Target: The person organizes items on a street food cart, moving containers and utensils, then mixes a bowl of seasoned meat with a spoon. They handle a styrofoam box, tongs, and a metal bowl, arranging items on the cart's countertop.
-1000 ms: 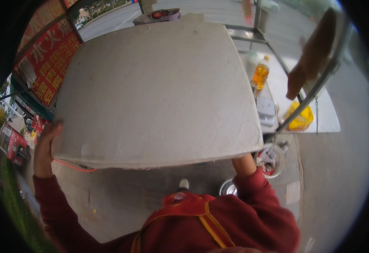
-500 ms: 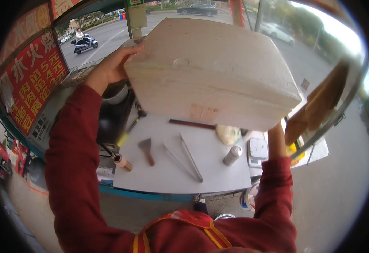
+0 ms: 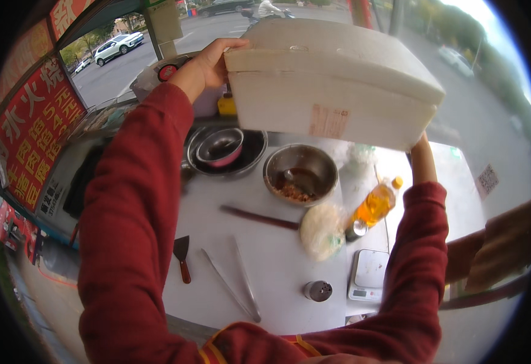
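A big white foam box point(image 3: 332, 91) with its lid on is held up over the far part of the worktable, a reddish printed label on its near side. My left hand point(image 3: 211, 64) grips its left end near the upper corner, thumb along the top edge. At the lower right corner my right hand point(image 3: 422, 150) holds it from the side and below; its fingers are mostly hidden behind the box. Under the box stand a steel bowl point(image 3: 277, 193) with brown chopped filling and liquid, and a smaller bowl point(image 3: 220, 147) nested in a wide basin point(image 3: 259, 155).
On the white table point(image 3: 277, 242) lie a scraper point(image 3: 182, 258), tongs point(image 3: 241, 279), a dark rod point(image 3: 259, 217) and a plastic-wrapped pale lump point(image 3: 322, 233). A shaker point(image 3: 319, 291), kitchen scale point(image 3: 368, 276) and oil bottle point(image 3: 374, 203) stand at right.
The box has shifted to the right in view and away from the near table, held by both hands. The view has swung, so the bowls, basin and oil bottle now show beneath it.
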The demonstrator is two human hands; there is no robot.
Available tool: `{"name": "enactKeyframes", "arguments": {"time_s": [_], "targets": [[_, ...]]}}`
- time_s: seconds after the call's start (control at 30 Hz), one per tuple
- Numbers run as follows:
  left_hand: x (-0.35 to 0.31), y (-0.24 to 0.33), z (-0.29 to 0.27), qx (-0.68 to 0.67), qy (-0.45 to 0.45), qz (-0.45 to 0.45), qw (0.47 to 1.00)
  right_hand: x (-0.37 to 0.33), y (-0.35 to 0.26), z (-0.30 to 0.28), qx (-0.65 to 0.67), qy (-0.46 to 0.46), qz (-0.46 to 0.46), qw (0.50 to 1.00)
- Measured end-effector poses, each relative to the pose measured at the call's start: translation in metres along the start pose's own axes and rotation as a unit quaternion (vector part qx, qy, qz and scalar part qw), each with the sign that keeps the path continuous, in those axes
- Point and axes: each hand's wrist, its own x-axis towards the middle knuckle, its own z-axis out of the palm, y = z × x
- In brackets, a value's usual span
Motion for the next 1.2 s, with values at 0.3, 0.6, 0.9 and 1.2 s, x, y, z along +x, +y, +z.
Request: {"name": "enactKeyframes", "arguments": {"time_s": [0.3, 0.6, 0.9, 1.2], "targets": [[0.116, -0.038, 0.022, -0.067, 0.038, 0.015, 0.997, 0.115, 0.025, -0.014, -0.009, 0.011, 0.009, 1.000], [0.145, -0.063, 0.031, -0.119, 0.076, -0.015, 0.990, 0.153, 0.034, -0.024, -0.017, 0.024, 0.010, 1.000], [0.133, -0.061, 0.035, -0.092, 0.104, -0.037, 0.990, 0.084, 0.008, -0.028, 0.010, 0.078, -0.035, 0.996], [-0.114, -0.064, 0.099, -0.127, -0.217, -0.051, 0.967, -0.235, 0.055, 0.042, -0.161, -0.051, -0.207, 0.964]]}}
